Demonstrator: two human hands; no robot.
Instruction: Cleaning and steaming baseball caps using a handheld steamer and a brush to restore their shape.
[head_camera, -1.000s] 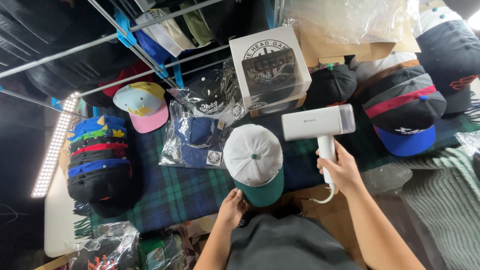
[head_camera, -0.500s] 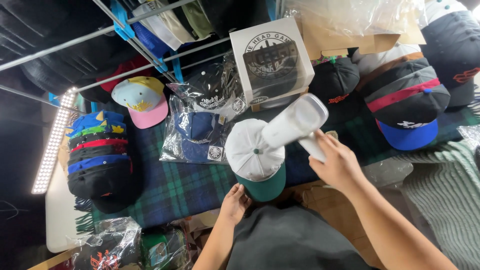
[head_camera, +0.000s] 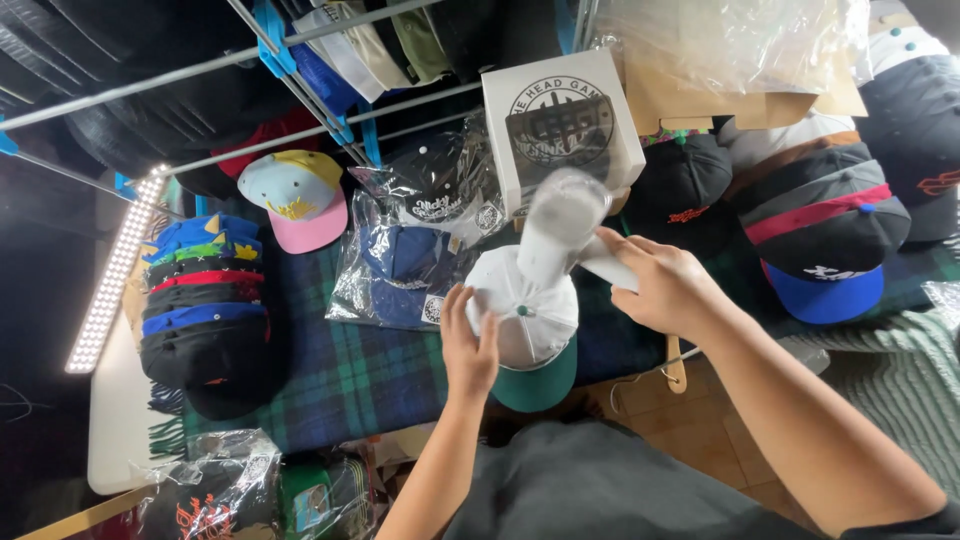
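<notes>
A white cap with a green brim sits on the plaid cloth in front of me. My left hand rests against the cap's left side, fingers on the crown. My right hand is closed on the handle of a white handheld steamer, whose head tilts down onto the top of the cap's crown. A thin cord hangs below the right hand.
A stack of coloured caps stands at left beside a lit strip lamp. Bagged caps, a pink-brimmed cap and a white box lie behind. More caps crowd the right; metal rack bars run overhead.
My right hand swung the steamer from upright beside the cap to tilted down onto its crown. My left hand slid up from the brim to the cap's left side.
</notes>
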